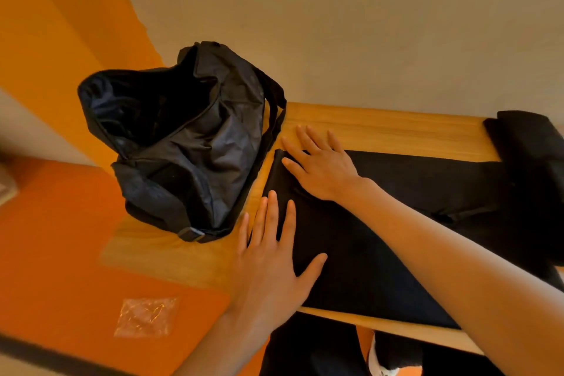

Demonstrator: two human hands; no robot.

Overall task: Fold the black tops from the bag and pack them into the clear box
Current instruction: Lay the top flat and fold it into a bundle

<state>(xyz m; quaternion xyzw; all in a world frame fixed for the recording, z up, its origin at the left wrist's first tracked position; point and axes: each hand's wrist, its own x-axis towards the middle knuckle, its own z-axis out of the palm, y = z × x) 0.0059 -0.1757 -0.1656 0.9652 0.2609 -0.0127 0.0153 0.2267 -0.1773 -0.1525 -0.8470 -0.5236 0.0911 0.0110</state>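
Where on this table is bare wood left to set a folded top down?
Bare wood: the far strip between bag and dark pile; the near-left corner below the bag. The spread top fills the rest.

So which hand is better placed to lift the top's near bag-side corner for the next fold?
Left, probably: the left hand lies flat at that corner of the black top, beside the bag; the right hand presses the far corner.
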